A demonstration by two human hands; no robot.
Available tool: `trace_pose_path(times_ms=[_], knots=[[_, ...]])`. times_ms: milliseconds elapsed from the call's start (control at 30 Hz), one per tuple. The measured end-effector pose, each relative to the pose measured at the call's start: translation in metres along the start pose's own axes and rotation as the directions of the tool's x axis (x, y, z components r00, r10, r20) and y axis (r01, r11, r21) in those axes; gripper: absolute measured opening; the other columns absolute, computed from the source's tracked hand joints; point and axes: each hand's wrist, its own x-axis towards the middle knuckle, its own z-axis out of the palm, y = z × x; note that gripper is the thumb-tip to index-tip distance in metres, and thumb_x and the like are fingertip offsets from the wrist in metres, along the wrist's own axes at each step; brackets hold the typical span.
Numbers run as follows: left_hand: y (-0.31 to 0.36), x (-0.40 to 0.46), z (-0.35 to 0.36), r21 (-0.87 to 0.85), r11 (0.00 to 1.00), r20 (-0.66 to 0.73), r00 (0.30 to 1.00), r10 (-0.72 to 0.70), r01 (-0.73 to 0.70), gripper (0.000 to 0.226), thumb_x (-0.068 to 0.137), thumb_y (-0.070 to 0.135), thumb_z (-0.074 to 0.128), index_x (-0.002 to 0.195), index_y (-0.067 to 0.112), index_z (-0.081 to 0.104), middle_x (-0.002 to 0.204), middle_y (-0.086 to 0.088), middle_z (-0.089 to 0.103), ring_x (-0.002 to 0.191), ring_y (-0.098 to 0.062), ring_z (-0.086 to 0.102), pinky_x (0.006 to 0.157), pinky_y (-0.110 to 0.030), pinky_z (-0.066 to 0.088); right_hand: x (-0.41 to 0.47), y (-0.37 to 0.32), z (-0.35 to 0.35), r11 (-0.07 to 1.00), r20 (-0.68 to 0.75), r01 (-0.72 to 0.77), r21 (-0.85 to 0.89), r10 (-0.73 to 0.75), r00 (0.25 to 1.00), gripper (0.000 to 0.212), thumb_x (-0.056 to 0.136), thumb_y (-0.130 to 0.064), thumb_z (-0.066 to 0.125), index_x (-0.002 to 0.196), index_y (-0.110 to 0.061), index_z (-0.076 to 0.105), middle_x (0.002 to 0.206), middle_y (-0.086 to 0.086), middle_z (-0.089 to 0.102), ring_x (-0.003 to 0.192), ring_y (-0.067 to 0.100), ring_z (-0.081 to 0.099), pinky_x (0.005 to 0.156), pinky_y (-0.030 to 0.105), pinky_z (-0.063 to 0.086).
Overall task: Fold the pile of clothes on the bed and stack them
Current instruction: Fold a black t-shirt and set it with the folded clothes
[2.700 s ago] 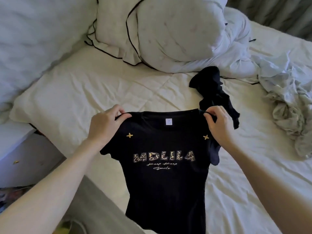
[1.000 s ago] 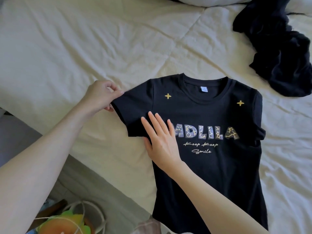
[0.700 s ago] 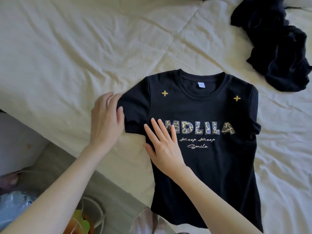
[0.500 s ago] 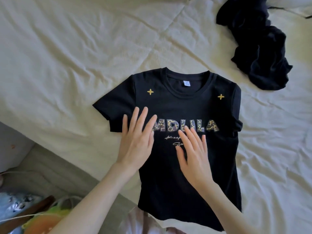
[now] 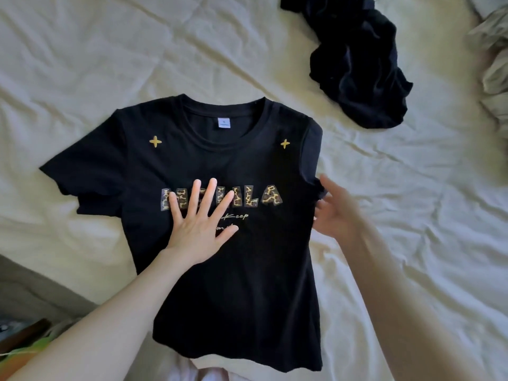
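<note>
a black short-sleeved cotton t-shirt (image 5: 220, 257) lies face up and flat on the cream rumpled bedsheet (image 5: 412, 215), its long axis running from the collar, farthest from the person, to the hem nearest them. the left hand (image 5: 202, 221) rests on its chest with fingers straight and spread, pressing the fabric down over the print and holding nothing. the right hand (image 5: 334, 213) is blurred at the shirt's right edge, just below the tucked-in right sleeve; its fingers look loose, but whether it pinches the cloth cannot be told. that right edge sits under the right hand, so a first lengthwise fold would likely start there, the left hand pinning the middle. leopard-patterned letters read "…ila", the start covered by fingers; script below shows "keep". a small blue neck tag (image 5: 224, 123) is unreadable. beyond the right hand lies a crumpled dark garment (image 5: 360, 67), unfolded.
</note>
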Motion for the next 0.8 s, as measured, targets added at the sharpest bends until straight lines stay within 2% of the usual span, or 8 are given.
trace_pose_path(times_ms=[100,200,267,433,533,633,700,800], knots=[[0.001,0.002,0.004,0.013,1.0,-0.008,1.0,-0.025,0.025,0.066,0.078,0.076,-0.01,0.13,0.044,-0.035,0.138,0.007,-0.05,0.13,-0.022,-0.045,0.102,-0.063,-0.02,0.002,-0.008,-0.008,0.947,-0.093,0.249,0.203,-0.234,0.968,0.013,0.091,-0.005,0.052,0.085,-0.012,0.06,0.084,0.0,0.059,0.076,0.011,0.059,0.073,0.021,0.045],[0.004,0.003,0.008,0.043,0.998,-0.044,0.998,-0.049,0.051,0.066,0.078,0.072,-0.012,0.134,0.042,-0.029,0.144,0.005,-0.042,0.134,-0.023,-0.038,0.102,-0.062,-0.02,-0.006,-0.001,-0.023,0.826,-0.282,0.563,0.008,-0.538,0.794,0.022,0.086,-0.001,0.061,0.093,-0.022,0.064,0.093,-0.002,0.064,0.087,0.01,0.065,0.074,0.02,0.053],[0.005,0.003,0.009,0.06,0.996,-0.067,0.996,-0.054,0.058,0.067,0.081,0.071,-0.008,0.139,0.04,-0.021,0.148,0.004,-0.035,0.137,-0.024,-0.033,0.103,-0.062,-0.018,-0.007,0.007,-0.033,0.788,-0.321,0.602,-0.128,-0.607,0.727,0.024,0.086,-0.001,0.06,0.095,-0.024,0.062,0.095,0.002,0.064,0.091,0.013,0.065,0.082,0.025,0.053],[0.007,0.003,0.009,0.068,0.996,-0.089,0.995,-0.049,0.055,0.068,0.087,0.068,0.002,0.145,0.032,0.003,0.156,-0.004,-0.009,0.144,-0.031,-0.011,0.105,-0.067,-0.005,0.016,-0.004,-0.04,0.933,-0.177,0.342,-0.113,-0.358,0.917,0.03,0.093,-0.015,0.055,0.121,-0.004,0.052,0.115,0.011,0.06,0.095,0.018,0.062,0.082,0.03,0.053],[0.008,0.003,0.008,0.072,0.996,-0.087,0.995,-0.047,0.054,0.068,0.087,0.068,0.004,0.145,0.032,0.004,0.157,-0.007,-0.003,0.144,-0.032,-0.009,0.105,-0.067,-0.006,0.021,-0.039,-0.025,0.958,-0.012,0.26,-0.124,-0.263,0.965,0.026,0.089,-0.033,0.062,0.098,-0.008,0.06,0.102,0.006,0.068,0.091,0.019,0.067,0.077,0.034,0.056],[0.008,0.002,0.007,0.071,0.995,-0.094,0.994,-0.056,0.063,0.069,0.085,0.069,0.001,0.144,0.033,0.001,0.154,-0.003,-0.013,0.143,-0.029,-0.015,0.105,-0.065,-0.01,0.021,-0.065,-0.014,0.929,0.086,0.275,-0.248,-0.261,0.961,0.013,0.086,-0.018,0.066,0.091,-0.007,0.061,0.076,-0.002,0.067,0.08,0.016,0.065,0.065,0.029,0.055],[0.009,0.002,0.006,0.059,0.996,-0.086,0.994,-0.06,0.066,0.07,0.085,0.07,-0.002,0.144,0.033,0.002,0.154,-0.003,-0.013,0.142,-0.029,-0.015,0.105,-0.064,-0.011,0.019,-0.067,-0.012,0.83,0.075,0.506,-0.235,-0.503,0.861,0.015,0.084,-0.008,0.064,0.097,-0.016,0.062,0.08,-0.003,0.064,0.076,0.01,0.063,0.062,0.02,0.052],[0.009,0.002,0.005,0.062,0.996,-0.073,0.995,-0.063,0.068,0.073,0.082,0.071,-0.007,0.144,0.034,-0.001,0.153,-0.002,-0.018,0.14,-0.027,-0.022,0.104,-0.062,-0.016,0.013,-0.055,-0.024,0.416,0.016,0.814,-0.405,-0.887,0.461,0.026,0.085,-0.009,0.059,0.101,-0.029,0.057,0.082,-0.008,0.053,0.07,-0.002,0.053,0.069,0.011,0.045]])
